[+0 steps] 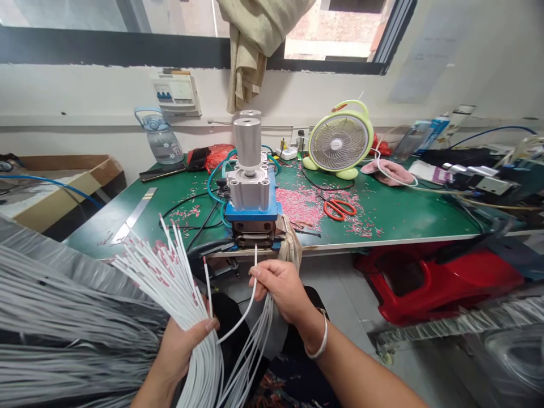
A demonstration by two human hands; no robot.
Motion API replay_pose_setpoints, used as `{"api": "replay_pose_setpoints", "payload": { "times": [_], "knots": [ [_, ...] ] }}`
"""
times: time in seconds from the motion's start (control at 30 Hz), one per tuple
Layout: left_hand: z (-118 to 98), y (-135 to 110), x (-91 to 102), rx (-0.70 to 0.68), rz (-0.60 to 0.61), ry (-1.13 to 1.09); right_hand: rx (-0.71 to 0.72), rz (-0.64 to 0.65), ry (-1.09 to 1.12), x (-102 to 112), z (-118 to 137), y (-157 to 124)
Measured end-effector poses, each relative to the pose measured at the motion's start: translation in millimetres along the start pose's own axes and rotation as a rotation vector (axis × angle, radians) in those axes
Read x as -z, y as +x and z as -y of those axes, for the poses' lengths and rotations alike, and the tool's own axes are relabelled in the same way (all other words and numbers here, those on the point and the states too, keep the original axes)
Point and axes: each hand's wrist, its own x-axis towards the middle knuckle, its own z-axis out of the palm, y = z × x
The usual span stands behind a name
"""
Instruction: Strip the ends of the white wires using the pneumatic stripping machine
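My left hand [181, 348] is closed round a fanned bundle of white wires [170, 277] with red inner tips. My right hand [283, 289] pinches a single white wire [255, 272] and holds its end up to the mouth of a small pneumatic press [251, 195] with a silver cylinder on a blue block. Several more white wires [250, 345] hang down under my right hand. The press stands at the front edge of a green table [403, 218].
Red insulation scraps [304, 207] and orange-handled scissors [339, 208] lie beside the press. A green desk fan [340, 141], a water jug [160, 137] and a steel ruler [134, 216] are on the table. A red stool [437, 283] stands underneath. Grey wire bundles [55, 317] lie left.
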Motion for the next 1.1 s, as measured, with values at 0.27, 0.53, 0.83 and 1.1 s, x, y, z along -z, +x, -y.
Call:
{"api": "replay_pose_setpoints", "payload": {
  "times": [0.27,0.53,0.83,1.1],
  "knots": [
    [-2,1,-10.6,-0.039,-0.103,0.092,-0.062,0.092,0.434,16,21,0],
    [-11,12,-18.2,-0.105,0.103,0.376,0.03,0.133,-0.209,-15,4,0],
    [-39,16,-8.5,-0.106,-0.034,-0.231,-0.116,-0.056,0.199,-10,25,23],
    [-41,18,-4.2,-0.064,-0.083,-0.315,-0.021,-0.04,0.079,-4,21,25]
  ]
}}
